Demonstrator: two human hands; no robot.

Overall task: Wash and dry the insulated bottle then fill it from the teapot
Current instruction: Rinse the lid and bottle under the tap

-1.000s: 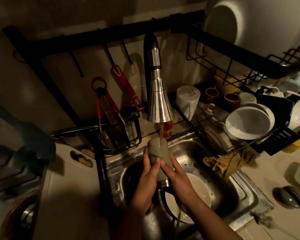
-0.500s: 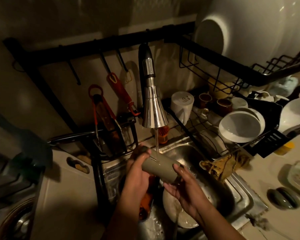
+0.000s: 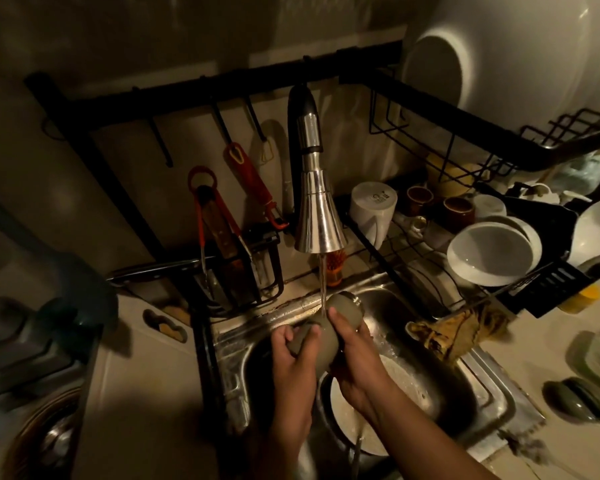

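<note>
The grey-green insulated bottle (image 3: 329, 327) lies tilted over the steel sink (image 3: 426, 386), its threaded metal neck pointing up and to the right. A thin stream of water from the chrome tap (image 3: 318, 216) lands on its side. My left hand (image 3: 297, 355) grips the bottle's lower end, fingers curled round it. My right hand (image 3: 352, 355) wraps the bottle's middle from the right. A white teapot (image 3: 537, 194) sits on the drying rack at the far right.
A white plate (image 3: 395, 393) lies in the sink under my hands. A cloth (image 3: 454, 336) hangs on the sink's right edge. The black rack (image 3: 499, 244) holds bowls, mugs and cups. Tongs and a peeler (image 3: 222, 216) hang at the left. A grey lid (image 3: 579, 400) rests on the right counter.
The bottle has gone from upright to tilted, then turned so its neck now points up-right. My left hand moved down to its base. The camera shifted slightly.
</note>
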